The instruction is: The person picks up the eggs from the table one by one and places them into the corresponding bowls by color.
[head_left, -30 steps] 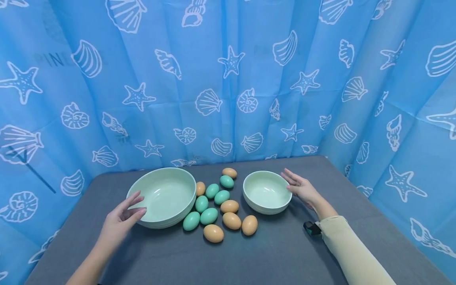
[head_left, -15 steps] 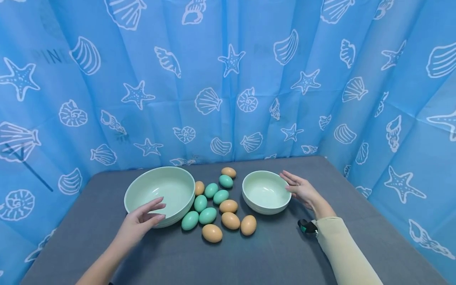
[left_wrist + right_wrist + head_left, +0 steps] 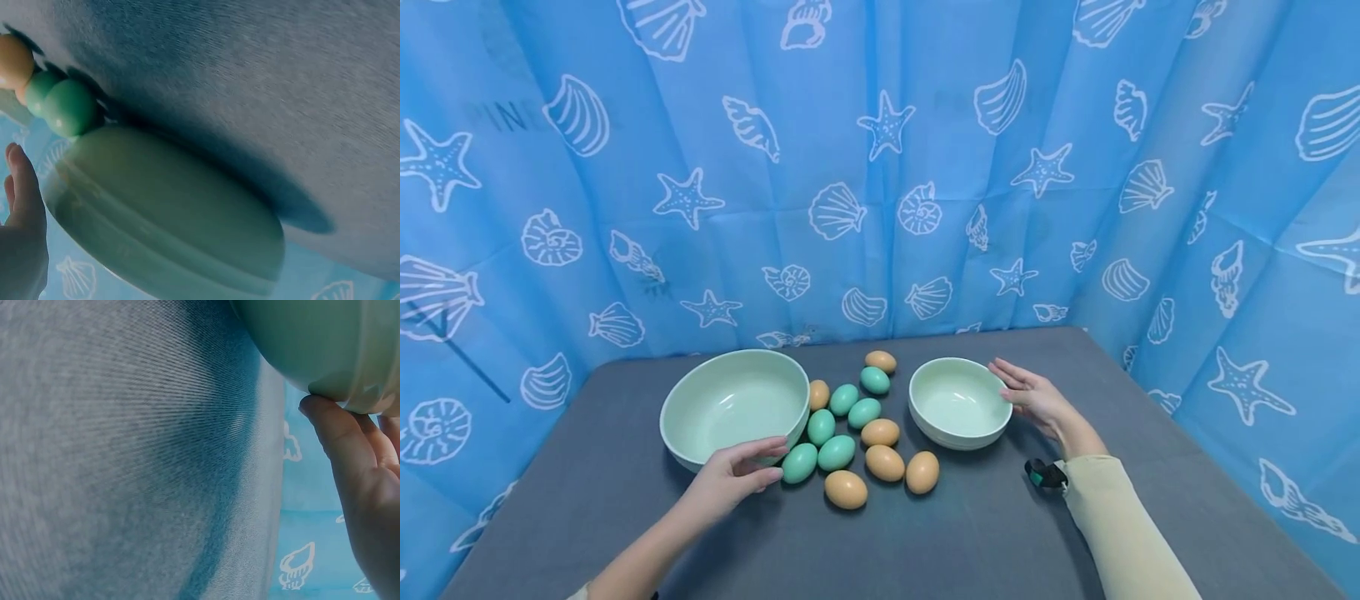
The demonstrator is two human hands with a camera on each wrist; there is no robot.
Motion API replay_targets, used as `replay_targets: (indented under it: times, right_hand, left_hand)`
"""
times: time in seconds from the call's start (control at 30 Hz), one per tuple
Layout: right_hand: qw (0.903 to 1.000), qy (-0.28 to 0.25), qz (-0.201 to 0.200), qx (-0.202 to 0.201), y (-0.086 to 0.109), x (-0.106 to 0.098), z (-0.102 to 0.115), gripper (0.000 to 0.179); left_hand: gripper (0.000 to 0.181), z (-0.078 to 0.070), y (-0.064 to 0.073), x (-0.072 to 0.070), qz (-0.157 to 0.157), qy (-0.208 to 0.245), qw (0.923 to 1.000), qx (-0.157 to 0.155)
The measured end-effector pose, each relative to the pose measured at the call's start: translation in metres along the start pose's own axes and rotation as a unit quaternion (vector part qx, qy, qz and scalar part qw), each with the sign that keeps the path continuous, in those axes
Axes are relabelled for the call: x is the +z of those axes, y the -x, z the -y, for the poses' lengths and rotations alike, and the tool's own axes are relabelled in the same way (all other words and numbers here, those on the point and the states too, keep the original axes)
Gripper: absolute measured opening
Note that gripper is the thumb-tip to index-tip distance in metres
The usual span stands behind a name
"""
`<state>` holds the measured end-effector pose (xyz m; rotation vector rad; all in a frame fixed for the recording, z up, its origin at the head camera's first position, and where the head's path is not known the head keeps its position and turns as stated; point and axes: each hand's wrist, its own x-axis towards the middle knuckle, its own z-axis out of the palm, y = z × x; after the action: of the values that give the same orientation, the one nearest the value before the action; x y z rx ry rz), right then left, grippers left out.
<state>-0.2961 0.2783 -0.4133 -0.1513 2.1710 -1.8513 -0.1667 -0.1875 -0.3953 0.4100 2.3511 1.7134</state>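
My left hand hovers in front of the large pale green bowl, fingers extended toward the nearest green egg with nothing held. In the left wrist view that hand shows at the edge, beside the large bowl's outer wall. Against the right side of the smaller pale green bowl, my right hand rests with its fingers fairly straight. Its fingertips touch the small bowl's outer wall in the right wrist view. Both bowls stand upright.
Several green eggs and several tan eggs lie loose between the bowls on the grey cloth-covered table. A blue curtain with white shell prints hangs behind. A black strap dangles at the right wrist.
My left hand has moved right and toward me, from the large bowl's left side to its front near the eggs. The right hand stays at the small bowl.
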Motion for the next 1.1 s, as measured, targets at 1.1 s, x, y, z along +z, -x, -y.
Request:
replay_targets:
  times: [1.1]
  right_hand:
    - [0.9998, 0.008, -0.013, 0.015, 0.003, 0.002, 0.003, 0.063]
  left_hand:
    - [0.046, 0.012, -0.029, 0.036, 0.089, -0.038, 0.9953, -0.002]
